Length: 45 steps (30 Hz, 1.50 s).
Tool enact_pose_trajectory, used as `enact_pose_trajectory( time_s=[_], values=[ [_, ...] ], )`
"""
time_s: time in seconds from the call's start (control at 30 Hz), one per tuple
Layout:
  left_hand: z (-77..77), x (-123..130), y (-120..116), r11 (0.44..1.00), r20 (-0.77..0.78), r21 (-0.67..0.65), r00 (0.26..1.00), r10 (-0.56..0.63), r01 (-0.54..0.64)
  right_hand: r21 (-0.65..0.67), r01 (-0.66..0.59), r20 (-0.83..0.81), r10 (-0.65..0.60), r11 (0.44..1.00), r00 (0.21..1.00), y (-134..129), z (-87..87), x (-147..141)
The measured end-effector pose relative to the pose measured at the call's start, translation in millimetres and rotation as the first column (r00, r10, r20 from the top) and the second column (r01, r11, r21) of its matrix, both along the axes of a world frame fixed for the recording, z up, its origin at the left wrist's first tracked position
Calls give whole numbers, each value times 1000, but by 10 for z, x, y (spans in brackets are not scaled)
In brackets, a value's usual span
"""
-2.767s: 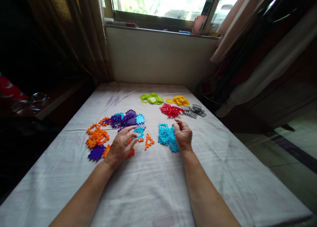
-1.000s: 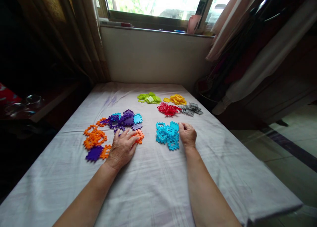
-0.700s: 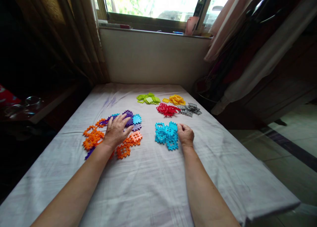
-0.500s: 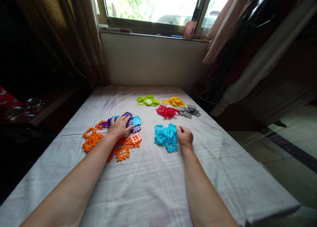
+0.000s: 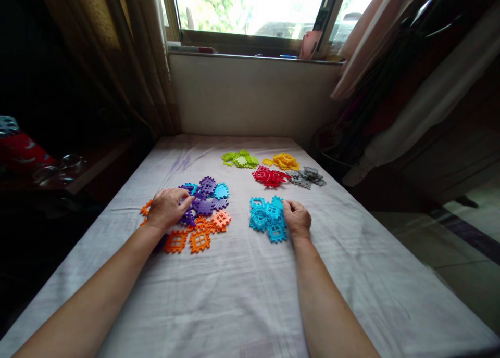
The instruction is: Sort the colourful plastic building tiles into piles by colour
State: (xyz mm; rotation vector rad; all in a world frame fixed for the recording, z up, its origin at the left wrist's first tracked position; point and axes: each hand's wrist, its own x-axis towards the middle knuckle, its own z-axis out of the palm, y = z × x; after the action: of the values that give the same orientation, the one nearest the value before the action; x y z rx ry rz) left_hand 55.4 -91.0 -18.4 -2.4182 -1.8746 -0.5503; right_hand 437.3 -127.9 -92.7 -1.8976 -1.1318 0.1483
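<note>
My left hand (image 5: pixel 167 208) rests over the left part of a mixed pile, its thumb apart from the fingers; no held piece shows. Beside its fingertips lie purple interlocking plastic tiles (image 5: pixel 203 207) with toothed edges, and a light blue tile (image 5: pixel 221 191) among them. Orange tiles (image 5: pixel 200 240), some with window cut-outs, spread in front, partly hidden by the hand and wrist. My right hand (image 5: pixel 297 218) is closed, its knuckles up, at the right edge of a heap of blue tiles (image 5: pixel 269 217). Whatever its fingertips may grip is hidden.
Sorted heaps lie further back: green tiles (image 5: pixel 240 159), yellow tiles (image 5: pixel 286 162), red tiles (image 5: pixel 270 176) and grey tiles (image 5: pixel 307 177). A pale cloth (image 5: pixel 238 306) covers the table. Curtains hang at the left, clothes at the right; a window is behind.
My left hand has drawn back to the left off the purple tiles, uncovering more of them. My right hand stays beside the blue heap. The view has shifted slightly left.
</note>
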Motion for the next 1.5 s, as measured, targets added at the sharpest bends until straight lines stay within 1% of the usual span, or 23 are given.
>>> enact_pose_trajectory(
  time_s=[0.07,0.17,0.23,0.3,0.4,0.47,0.53,0.6,0.67,0.77,0.83,0.9,0.97,1.07,1.17,1.27,1.4,1.5],
  values=[
    [32,-5,222,998,-51,-6,997,62,-63,13,1,-4,-1,1000,1000,6,-1,3],
    [15,31,536,990,-157,-95,983,90,-106,26,0,-9,0,1000,1000,12,11,7],
    [-14,55,687,980,-188,-158,978,89,-120,20,1,-17,-1,1000,1000,13,26,8],
    [-31,63,773,974,-190,-190,978,87,-124,5,0,-28,1,1000,1000,14,39,7],
    [-12,47,782,975,-181,-197,981,71,-107,-4,-1,-36,1,1000,999,23,43,6],
    [20,30,731,983,-142,-175,989,36,-61,-2,-1,-35,1,1000,999,31,37,4],
    [50,17,659,994,-28,-110,999,-29,26,-2,-4,-36,3,1000,999,38,31,1],
    [68,15,585,995,127,-20,988,-91,94,-2,-7,-37,7,1000,999,39,29,-4],
    [73,30,520,994,254,30,961,-111,107,0,-10,-40,10,1000,999,34,33,-9],
    [61,116,434,994,395,17,912,-107,109,4,-10,-51,10,1000,999,25,42,-17],
    [35,237,378,989,451,2,883,-134,149,8,-6,-58,6,1000,998,24,47,-20],
    [-9,418,325,973,460,-5,864,-204,232,10,2,-61,-1,1000,998,26,51,-23],
    [-66,649,283,940,442,-10,845,-301,341,11,6,-64,-5,1000,998,27,57,-26],
    [-149,1030,260,896,407,-17,821,-400,445,11,1,-73,-1,1000,997,28,65,-29],
    [-206,1365,286,890,357,-83,847,-394,449,16,-1,-77,2,1000,997,34,62,-28],
    [-242,1604,329,892,333,-116,863,-380,437,20,1,-69,1,1000,998,51,41,-20],
    [-271,1812,336,890,293,-143,877,-380,433,12,2,-68,-2,1000,998,77,10,-4],
    [-257,1883,305,891,236,-172,896,-376,419,10,-12,-72,13,1000,997,87,-4,7]
  ],
)
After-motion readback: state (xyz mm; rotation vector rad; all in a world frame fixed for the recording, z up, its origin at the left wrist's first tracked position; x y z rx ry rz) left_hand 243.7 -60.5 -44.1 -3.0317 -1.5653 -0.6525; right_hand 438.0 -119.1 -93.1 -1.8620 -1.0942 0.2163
